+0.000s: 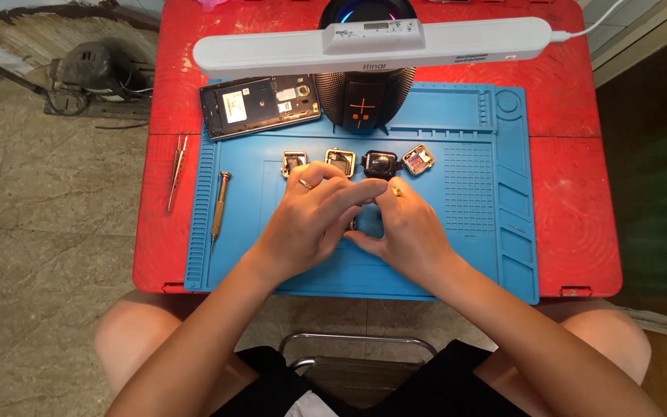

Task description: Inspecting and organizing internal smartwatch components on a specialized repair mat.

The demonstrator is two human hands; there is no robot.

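Fingers (349, 189) around small dark part (353, 223)

A single head-worn camera is looking almost straight down from above the seated person, facing the red table (565, 154) and the blue work mat (441, 255) lying on it. The view is sitting fairly high, taking in the whole mat, both table edges left and right, and strips of tiled floor (40, 255) on either side. The person's knees and forearms are entering from the near edge, with the left hand (310, 220) and right hand (403, 232) meeting near the picture's middle. At the far edge a white lamp bar (372, 45) is crossing the frame. No second view is sharing the scene.
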